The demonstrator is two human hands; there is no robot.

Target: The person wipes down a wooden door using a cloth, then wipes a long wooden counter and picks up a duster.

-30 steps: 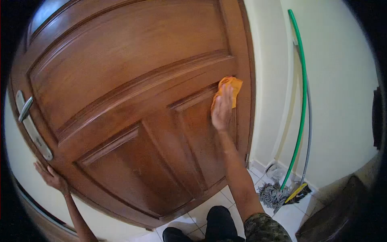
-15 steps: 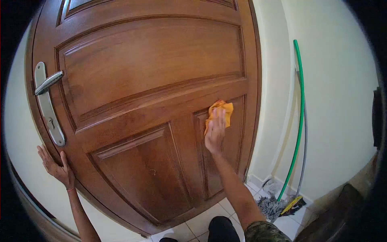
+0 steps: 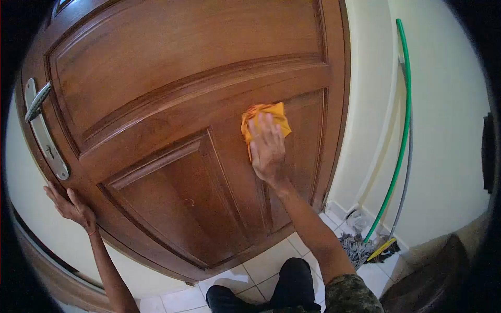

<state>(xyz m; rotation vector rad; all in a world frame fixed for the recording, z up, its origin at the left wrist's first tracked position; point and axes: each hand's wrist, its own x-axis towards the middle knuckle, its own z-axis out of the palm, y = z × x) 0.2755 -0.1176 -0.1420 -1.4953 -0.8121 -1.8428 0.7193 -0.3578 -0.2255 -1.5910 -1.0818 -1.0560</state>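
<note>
My right hand [image 3: 270, 151] presses an orange cloth [image 3: 282, 118] against the brown wooden door [image 3: 172, 68], near the upper left corner of the smaller lower panel. Its fingers lie over the cloth, slightly blurred. Out at the left, my left hand [image 3: 70, 207] rests against the door's edge with its fingers stretched and thumb apart, holding nothing. Above that hand is a metal lock plate [image 3: 49, 148] with a lever handle [image 3: 37, 101].
Against the cream wall [image 3: 449, 104] on the right lean a green pole [image 3: 407, 104] and a grey pole [image 3: 404, 182]. A grey mop head [image 3: 356, 248] and a yellow-edged broom head [image 3: 383, 250] are on the white floor tiles [image 3: 269, 258]. My knees [image 3: 292, 281] show below.
My right hand and the cloth have moved left and up across the door. The left hand stays at the door's edge. The view has tilted down, showing more of my legs.
</note>
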